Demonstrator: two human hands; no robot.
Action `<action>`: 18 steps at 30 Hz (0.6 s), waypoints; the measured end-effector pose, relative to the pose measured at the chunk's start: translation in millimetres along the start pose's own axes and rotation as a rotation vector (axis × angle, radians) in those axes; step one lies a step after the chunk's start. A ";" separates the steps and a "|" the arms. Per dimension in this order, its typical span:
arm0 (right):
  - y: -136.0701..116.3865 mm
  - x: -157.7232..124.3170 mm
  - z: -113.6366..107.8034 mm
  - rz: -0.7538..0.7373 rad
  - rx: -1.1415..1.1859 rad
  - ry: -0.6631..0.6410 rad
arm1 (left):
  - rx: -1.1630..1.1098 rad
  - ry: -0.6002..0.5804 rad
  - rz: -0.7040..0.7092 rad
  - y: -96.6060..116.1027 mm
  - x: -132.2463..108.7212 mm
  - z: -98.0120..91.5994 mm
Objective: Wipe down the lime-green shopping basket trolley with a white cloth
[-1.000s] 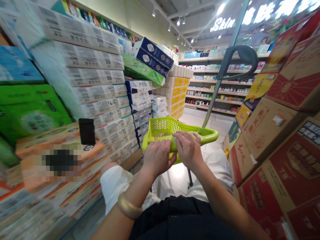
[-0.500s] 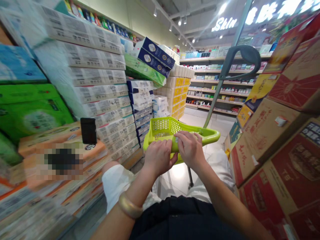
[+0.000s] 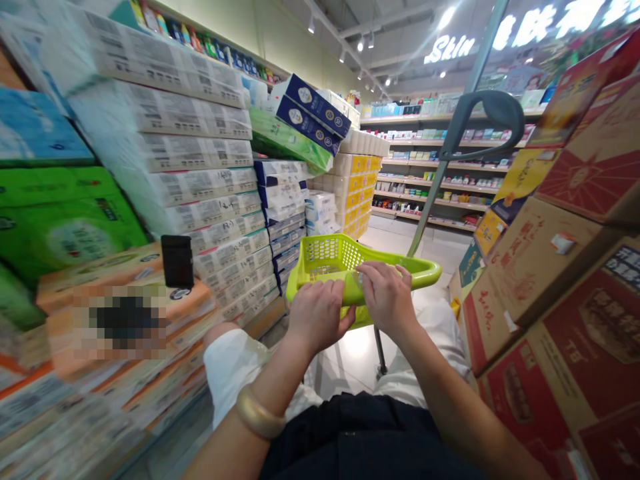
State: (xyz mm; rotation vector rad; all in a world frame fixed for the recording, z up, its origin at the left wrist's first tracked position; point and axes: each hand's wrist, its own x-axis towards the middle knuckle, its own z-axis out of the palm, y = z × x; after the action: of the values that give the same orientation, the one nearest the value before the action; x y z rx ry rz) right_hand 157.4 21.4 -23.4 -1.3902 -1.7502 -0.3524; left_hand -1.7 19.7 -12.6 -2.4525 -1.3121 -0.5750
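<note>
The rim of the green basket point(image 3: 426, 269) is gripped by the curled left hand point(image 3: 320, 312) and touched by the half-bent right hand point(image 3: 389, 299).

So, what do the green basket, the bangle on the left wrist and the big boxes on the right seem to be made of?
The basket looks like moulded plastic, glossy lime green, judging by its perforated walls and shine. The bangle is probably metal with a brushed gold look, though it could be coated plastic. The boxes look like cardboard, matte brown with red print.
</note>
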 end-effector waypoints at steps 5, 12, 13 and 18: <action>1.2 -0.9 2.6 0.042 -0.020 0.049 | 0.017 -0.002 -0.012 1.7 0.2 0.3; -17.8 -3.2 3.6 -0.037 0.019 -0.055 | -0.006 -0.003 -0.002 -0.9 -0.5 -1.1; -12.0 -2.6 2.2 -0.009 0.012 -0.042 | 0.001 -0.001 -0.004 -0.7 -0.7 -1.3; -0.5 -1.4 1.7 0.071 -0.023 0.016 | 0.013 0.007 -0.009 1.7 -0.6 -1.3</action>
State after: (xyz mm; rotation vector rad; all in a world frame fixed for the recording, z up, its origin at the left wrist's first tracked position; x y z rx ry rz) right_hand 156.3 21.5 -25.4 -1.4585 -1.6842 -0.3448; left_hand -0.9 17.7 -11.8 -2.4331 -1.3211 -0.5745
